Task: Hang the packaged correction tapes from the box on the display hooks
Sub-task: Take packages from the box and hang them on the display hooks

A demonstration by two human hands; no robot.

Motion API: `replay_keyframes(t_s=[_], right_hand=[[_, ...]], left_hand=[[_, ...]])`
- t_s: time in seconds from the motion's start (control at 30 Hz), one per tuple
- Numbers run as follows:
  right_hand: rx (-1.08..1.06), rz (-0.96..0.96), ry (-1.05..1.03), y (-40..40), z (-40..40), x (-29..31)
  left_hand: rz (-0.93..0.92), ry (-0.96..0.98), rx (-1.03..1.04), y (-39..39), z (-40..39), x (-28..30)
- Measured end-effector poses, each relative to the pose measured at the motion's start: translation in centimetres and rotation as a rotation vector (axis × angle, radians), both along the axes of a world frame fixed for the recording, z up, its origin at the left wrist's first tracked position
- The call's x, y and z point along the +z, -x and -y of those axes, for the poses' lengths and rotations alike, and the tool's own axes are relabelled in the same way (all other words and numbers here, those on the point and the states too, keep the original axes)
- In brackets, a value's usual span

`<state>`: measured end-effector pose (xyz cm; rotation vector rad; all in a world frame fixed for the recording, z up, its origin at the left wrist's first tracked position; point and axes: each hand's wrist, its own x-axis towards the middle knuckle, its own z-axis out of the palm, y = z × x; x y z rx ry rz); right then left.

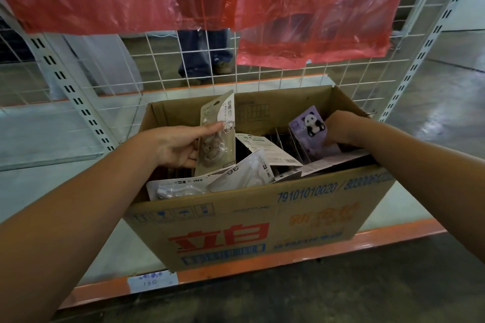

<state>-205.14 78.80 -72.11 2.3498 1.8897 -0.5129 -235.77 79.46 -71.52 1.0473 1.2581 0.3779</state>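
Gripping packets inside cardboard box (262,217): left hand (174,148) rabbit packet (214,144), right hand (338,128) panda packet (311,126).

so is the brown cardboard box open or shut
Open: the brown cardboard box has no flaps over its top, loose packages show inside, and both the left hand and right hand reach in.

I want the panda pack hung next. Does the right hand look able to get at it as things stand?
Probably yes: the right hand is already in the box, fingers seemingly on the purple panda pack, which stands upright with nothing covering it.
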Motion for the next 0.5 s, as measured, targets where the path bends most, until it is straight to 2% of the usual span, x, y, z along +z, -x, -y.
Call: replay_keyframes(t_s=[0.07, 0.13, 0.2, 0.37, 0.5], right_hand=[[-0.06, -0.139, -0.094, -0.3, 0.1, 0.3], [-0.157, -0.409, -0.193, -0.6, 0.3, 0.4], [-0.209, -0.597, -0.298, -0.6, 0.7, 0.8], [-0.189, -0.847, -0.419, 0.3, 1.2, 2.5], [-0.164, -0.901, -0.475, 1.2, 0.8, 3.0]], left_hand=[[0.026, -0.086, 0.032, -0.3, 0.2, 0.2], [0.092, -0.185, 0.137, -0.4, 0.0, 0.4], [0.176, -0.251, 0.222, -0.3, -0.3, 0.4], [0.309, -0.279, 0.253, -0.3, -0.4, 0.3], [0.361, -0.265, 0.228, -0.3, -0.6, 0.2]])
